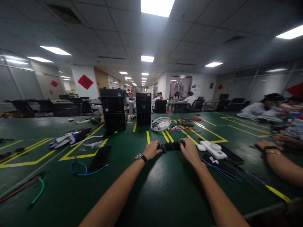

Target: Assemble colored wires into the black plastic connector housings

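The white basket (161, 124) serves as the reference on the green table (163, 192). The black segmented strip (169, 146) is on the near side of the basket, aligned left to right. The left hand (151, 150) grips its left end; the right hand (189, 148) grips its right end, fingers curled narrow. Left of the basket, two black cases (143, 108) stand upright. Right of the basket: colored wires (191, 119). Nearer and right of the basket: a white device (214, 149). Nearer and left: a dark flat panel (100, 157).
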`<state>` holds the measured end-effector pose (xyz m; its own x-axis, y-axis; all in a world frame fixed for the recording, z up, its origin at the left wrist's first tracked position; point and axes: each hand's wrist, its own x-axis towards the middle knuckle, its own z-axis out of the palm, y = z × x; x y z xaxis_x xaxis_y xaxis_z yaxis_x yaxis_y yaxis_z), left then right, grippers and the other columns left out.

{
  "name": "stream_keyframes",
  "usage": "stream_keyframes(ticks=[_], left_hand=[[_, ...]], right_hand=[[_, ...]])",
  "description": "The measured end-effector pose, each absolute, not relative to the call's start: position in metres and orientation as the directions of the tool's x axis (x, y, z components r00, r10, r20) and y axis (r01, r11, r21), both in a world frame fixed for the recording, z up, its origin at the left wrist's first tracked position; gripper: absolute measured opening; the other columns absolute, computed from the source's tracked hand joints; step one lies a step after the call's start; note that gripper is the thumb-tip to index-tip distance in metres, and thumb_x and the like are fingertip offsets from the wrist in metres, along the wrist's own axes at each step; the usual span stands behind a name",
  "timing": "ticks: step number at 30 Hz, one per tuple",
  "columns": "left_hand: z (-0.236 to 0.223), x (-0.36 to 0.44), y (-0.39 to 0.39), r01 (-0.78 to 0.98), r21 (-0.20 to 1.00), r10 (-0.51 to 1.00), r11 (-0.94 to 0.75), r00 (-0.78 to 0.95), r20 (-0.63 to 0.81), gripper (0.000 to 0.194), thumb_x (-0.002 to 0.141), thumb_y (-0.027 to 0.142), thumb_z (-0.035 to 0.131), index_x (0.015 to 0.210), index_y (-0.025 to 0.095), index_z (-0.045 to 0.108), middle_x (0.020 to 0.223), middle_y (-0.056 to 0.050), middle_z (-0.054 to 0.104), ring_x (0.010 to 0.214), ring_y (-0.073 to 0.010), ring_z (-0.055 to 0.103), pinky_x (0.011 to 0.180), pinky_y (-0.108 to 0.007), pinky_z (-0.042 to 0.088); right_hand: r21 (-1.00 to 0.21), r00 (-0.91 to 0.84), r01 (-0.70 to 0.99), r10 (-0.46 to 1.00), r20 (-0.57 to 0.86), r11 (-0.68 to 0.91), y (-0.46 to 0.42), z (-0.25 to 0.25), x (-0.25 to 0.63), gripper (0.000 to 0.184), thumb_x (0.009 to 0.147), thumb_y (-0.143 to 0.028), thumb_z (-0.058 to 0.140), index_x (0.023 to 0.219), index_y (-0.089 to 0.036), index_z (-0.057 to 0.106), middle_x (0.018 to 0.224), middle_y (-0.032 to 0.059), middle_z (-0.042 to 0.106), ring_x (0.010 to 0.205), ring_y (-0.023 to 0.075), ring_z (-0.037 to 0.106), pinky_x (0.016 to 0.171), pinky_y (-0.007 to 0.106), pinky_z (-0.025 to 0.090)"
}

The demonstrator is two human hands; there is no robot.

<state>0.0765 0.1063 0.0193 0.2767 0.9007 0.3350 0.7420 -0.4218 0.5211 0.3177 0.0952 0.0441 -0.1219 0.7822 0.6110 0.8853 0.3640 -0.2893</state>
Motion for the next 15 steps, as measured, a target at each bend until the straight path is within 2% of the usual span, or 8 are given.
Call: stream_keyframes(ticks=[3,5,8,10,12,15], left_hand=[[0.02,0.073,0.101,0.686,0.567,0.887,-0.456,0.297,0.354,0.031,0.072,0.034,0.065,0.097,0.019,0.055,0.092,-0.008,0.06,0.087,-0.0238,0.057,0.082,-0.036,0.041],[0.02,0.065,0.088,0.641,0.594,0.872,-0.487,0.315,0.375,0.035,0.068,0.033,0.067,0.098,0.019,0.055,0.094,-0.007,0.058,0.088,-0.0229,0.056,0.082,-0.035,0.042],[0.02,0.047,0.06,0.541,0.688,0.875,-0.483,0.28,0.394,0.053,0.061,0.027,0.07,0.111,0.018,0.052,0.104,-0.007,0.053,0.095,-0.0225,0.054,0.086,-0.036,0.042],[0.019,0.035,0.04,0.442,0.82,0.931,-0.364,0.193,0.309,0.058,0.062,0.025,0.069,0.116,0.018,0.05,0.106,-0.008,0.053,0.095,-0.0215,0.054,0.086,-0.035,0.043],[0.017,0.024,0.022,0.299,0.935,0.978,-0.189,0.139,0.153,0.052,0.065,0.024,0.067,0.115,0.018,0.051,0.106,-0.008,0.055,0.09,-0.0197,0.057,0.081,-0.033,0.045],[0.016,0.012,0.005,0.085,0.995,0.987,-0.047,0.158,0.033,0.043,0.067,0.021,0.067,0.108,0.017,0.053,0.103,-0.008,0.058,0.082,-0.0169,0.059,0.071,-0.029,0.047]], right_hand=[[-0.247,-0.15,0.892,0.762,0.629,0.379,0.059,0.04,0.338,0.028,0.085,-0.017,0.041,0.102,-0.017,0.063,0.104,0.0102,0.062,0.102,0.0234,0.052,0.095,0.035,0.037],[-0.22,-0.131,0.917,0.772,0.621,0.333,0.038,0.034,0.367,0.028,0.085,-0.016,0.04,0.101,-0.017,0.064,0.104,0.0102,0.061,0.102,0.0241,0.052,0.094,0.037,0.037],[-0.161,-0.114,0.96,0.847,0.519,0.227,0.021,0.023,0.411,0.026,0.084,-0.019,0.046,0.099,-0.015,0.066,0.102,0.0117,0.061,0.098,0.0257,0.054,0.088,0.037,0.04],[-0.081,-0.136,0.978,0.882,0.452,0.192,0.018,0.017,0.429,0.025,0.082,-0.022,0.052,0.1,-0.016,0.068,0.102,0.0124,0.061,0.097,0.0268,0.054,0.083,0.036,0.041],[0.012,-0.167,0.984,0.887,0.43,0.18,0.018,0.015,0.434,0.023,0.082,-0.023,0.053,0.098,-0.018,0.068,0.103,0.0117,0.061,0.098,0.0274,0.055,0.078,0.036,0.041],[0.11,-0.204,0.979,0.883,0.422,0.174,0.021,0.015,0.427,0.021,0.084,-0.025,0.049,0.092,-0.022,0.068,0.105,0.0092,0.062,0.097,0.0273,0.056,0.071,0.036,0.039]])
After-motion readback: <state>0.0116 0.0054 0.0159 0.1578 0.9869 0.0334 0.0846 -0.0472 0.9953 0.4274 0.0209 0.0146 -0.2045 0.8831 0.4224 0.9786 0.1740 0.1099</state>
